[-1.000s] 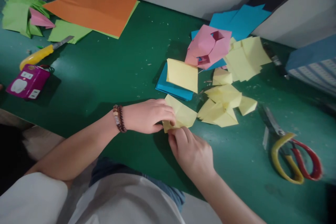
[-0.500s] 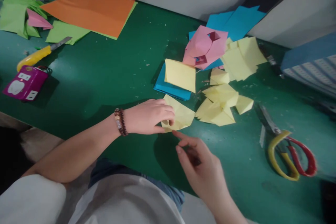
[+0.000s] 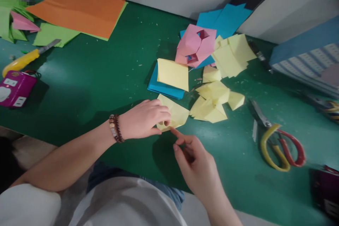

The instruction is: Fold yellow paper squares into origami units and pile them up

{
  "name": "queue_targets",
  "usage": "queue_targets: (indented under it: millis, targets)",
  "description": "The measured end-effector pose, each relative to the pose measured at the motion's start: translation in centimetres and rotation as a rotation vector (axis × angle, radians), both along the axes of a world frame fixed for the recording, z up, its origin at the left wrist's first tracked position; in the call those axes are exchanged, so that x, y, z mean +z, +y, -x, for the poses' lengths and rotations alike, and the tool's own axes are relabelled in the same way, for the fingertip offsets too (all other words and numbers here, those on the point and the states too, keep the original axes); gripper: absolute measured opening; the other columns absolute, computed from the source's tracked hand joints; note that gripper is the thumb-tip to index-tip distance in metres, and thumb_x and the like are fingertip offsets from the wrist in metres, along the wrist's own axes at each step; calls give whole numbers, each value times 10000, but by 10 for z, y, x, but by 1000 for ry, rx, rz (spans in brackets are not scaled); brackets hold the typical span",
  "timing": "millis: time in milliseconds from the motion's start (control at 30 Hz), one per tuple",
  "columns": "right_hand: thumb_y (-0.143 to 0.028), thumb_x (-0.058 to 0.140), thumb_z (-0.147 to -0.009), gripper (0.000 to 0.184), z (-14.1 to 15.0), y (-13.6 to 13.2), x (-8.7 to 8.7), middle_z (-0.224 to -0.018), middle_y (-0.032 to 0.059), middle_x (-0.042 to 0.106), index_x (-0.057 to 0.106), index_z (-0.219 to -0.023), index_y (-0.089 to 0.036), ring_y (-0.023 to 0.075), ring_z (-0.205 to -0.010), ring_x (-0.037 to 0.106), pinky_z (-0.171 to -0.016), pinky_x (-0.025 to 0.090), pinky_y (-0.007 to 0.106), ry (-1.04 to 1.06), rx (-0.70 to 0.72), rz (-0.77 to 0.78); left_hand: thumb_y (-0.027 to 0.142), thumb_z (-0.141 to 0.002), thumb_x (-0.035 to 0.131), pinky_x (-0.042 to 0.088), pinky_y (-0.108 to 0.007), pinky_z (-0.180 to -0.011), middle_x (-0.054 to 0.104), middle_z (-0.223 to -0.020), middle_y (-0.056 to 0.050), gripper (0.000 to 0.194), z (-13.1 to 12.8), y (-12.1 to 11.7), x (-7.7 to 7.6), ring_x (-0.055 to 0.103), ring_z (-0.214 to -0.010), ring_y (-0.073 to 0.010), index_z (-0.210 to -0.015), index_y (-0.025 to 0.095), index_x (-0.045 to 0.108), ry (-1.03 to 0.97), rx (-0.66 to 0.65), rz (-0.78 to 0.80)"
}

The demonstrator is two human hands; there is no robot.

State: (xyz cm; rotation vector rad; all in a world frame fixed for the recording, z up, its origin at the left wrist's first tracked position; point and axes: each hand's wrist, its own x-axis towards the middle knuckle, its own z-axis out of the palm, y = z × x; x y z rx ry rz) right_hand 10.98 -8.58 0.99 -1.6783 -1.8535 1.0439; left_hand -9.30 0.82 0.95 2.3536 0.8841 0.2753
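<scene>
Left hand [image 3: 145, 119] steadies the yellow paper [image 3: 178, 113], pinching or not, I cannot tell; right hand [image 3: 200, 164], slightly open at five o'clock, should press evenly along the edge.

hands [image 3: 145, 119] [image 3: 198, 162]: 2 | scissors [image 3: 268, 125]: 1 | cutter [image 3: 23, 61]: 1 | orange sheet [image 3: 79, 9]: 1

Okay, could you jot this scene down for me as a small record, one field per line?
Surface: green tabletop
Left hand: fingers on a pale yellow paper sheet
Right hand: index fingertip at that sheet's near edge
Beside the sheet: folded yellow paper pieces
Beyond the sheet: yellow folded paper on blue paper; pink folded shape
Cutting tools: scissors at right, yellow-handled utility knife at left
</scene>
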Motion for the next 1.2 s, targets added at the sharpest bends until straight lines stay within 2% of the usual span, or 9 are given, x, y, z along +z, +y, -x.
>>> queue_targets:
  millis: [167, 300, 367, 500, 600, 733, 867, 1067, 1200]
  targets:
    - [-333, 521, -891, 111, -10, 3, 1, -1195, 130, 686, 472, -865, -237, 71, -414, 495, -401, 454, 217, -20, -118, -4, 186, -760, 754, 398, -328, -838, 655, -1040, -17, 200, 0, 1, 1, 544, -1032, -213, -897, 191, 608, 0, 6, 24]
    - [-349, 549, -870, 138, -10, 4, 5, -1159, 140, 700, 486, -834, -232, 45, -332, 379, -325, 386, 208, -94, -197, -106, 187, -761, 752, 400, -326, -826, 652, -1044, -21, 189, 1, 0, 0, 543, -1023, -208, -888, 189, 613, -12, 4, 13]
    - [-331, 541, -876, 116, -7, 2, 5, -1149, 132, 706, 491, -839, -233, 40, -324, 354, -314, 367, 206, -71, -167, -131, 197, -756, 760, 402, -325, -820, 653, -1038, -15, 206, 1, 0, -1, 542, -1019, -206, -903, 191, 615, -17, 1, 5]
    - [-294, 522, -889, 79, -7, 3, 1, -1111, 101, 726, 488, -854, -232, 50, -351, 431, -356, 420, 201, -49, -28, -143, 206, -758, 763, 406, -329, -831, 661, -1032, -13, 221, 0, 0, -2, 541, -1027, -210, -926, 189, 619, -14, -8, -14]
    - [-238, 544, -888, 33, -21, 13, -2, -948, 49, 761, 526, -865, -223, 49, -356, 450, -362, 404, 183, -244, -81, -379, 198, -785, 737, 408, -348, -855, 671, -1036, -31, 182, 2, 1, 0, 532, -1032, -227, -932, 179, 631, -9, -73, -60]
    - [-167, 577, -881, 117, -40, 32, -4, -865, 13, 745, 638, -968, -217, 76, -548, 619, -518, 440, 201, -591, 184, -762, 131, -812, 680, 421, -359, -883, 690, -1022, -48, 114, 9, 8, 3, 528, -1005, -226, -914, 179, 662, -37, -153, -54]
    - [-170, 570, -893, 206, -42, 51, -6, -780, -9, 712, 698, -1027, -260, 81, -591, 622, -516, 386, 231, -758, 391, -892, 13, -812, 582, 438, -339, -886, 719, -982, -21, 215, 21, 15, 6, 549, -1019, -207, -824, 199, 689, -79, -179, 19]
    - [-179, 577, -895, 150, -31, 70, -5, -841, -3, 728, 706, -846, -240, 110, -656, 605, -607, 435, 258, -668, 597, -1014, -39, -796, 509, 439, -344, -899, 725, -973, -15, 310, 29, 16, 8, 574, -1023, -201, -801, 204, 702, -35, -128, -46]
    - [-134, 573, -885, 129, -30, 69, -2, -974, 44, 741, 687, -874, -193, 136, -719, 621, -622, 464, 279, -553, 763, -1010, 192, -838, 651, 437, -377, -890, 701, -969, -53, 73, 21, 13, 7, 572, -995, -232, -887, 179, 703, 3, -120, -183]
